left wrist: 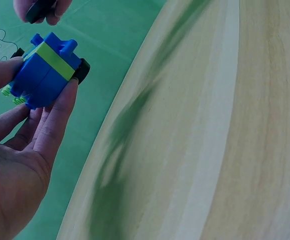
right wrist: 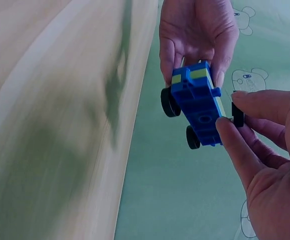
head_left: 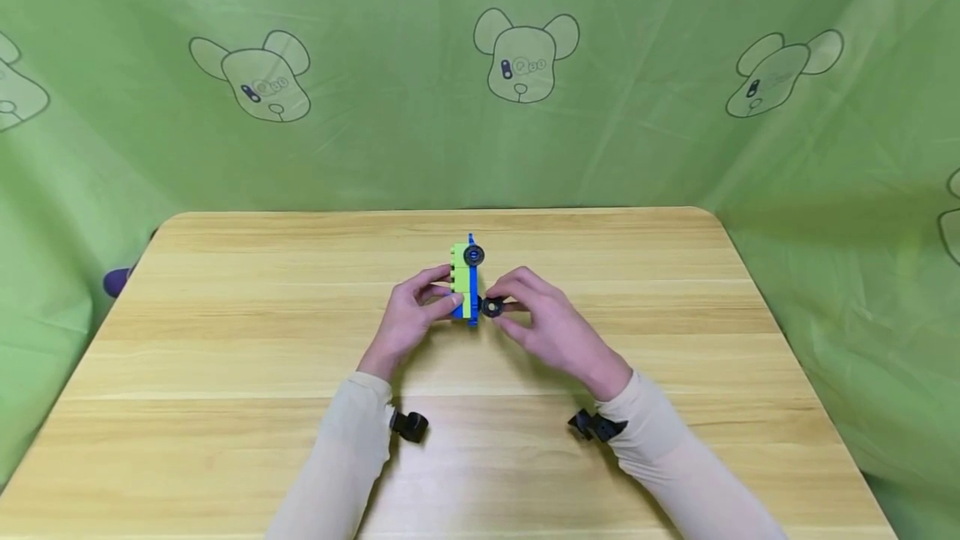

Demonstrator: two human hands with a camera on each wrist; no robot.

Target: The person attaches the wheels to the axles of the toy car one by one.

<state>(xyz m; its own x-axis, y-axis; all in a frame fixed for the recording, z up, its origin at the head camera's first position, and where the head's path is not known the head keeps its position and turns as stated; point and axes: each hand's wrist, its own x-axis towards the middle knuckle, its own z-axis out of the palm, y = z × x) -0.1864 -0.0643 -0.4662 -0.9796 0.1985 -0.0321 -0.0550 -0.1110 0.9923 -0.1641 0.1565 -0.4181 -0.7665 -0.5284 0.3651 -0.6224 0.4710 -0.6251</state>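
My left hand (head_left: 405,319) grips a toy car (head_left: 462,280) of blue and lime-green building bricks, thumb on one side and fingers on the other. Held above the table, the car is turned on its side in the head view. Its blue underside (right wrist: 197,107) shows in the right wrist view, with two black wheels along one side. Between thumb and fingers, my right hand (head_left: 551,319) pinches a loose black wheel (right wrist: 238,114). This wheel is beside the car's other side, apart from the body. In the left wrist view, the wheel (left wrist: 39,10) appears above the car.
Below both hands lies a light wooden table (head_left: 225,340). A green curtain (head_left: 390,132) printed with bear heads hangs behind it and at the sides. Each wrist carries a small black camera mount (head_left: 409,425). A dark purple item (head_left: 117,281) shows past the table's left edge.
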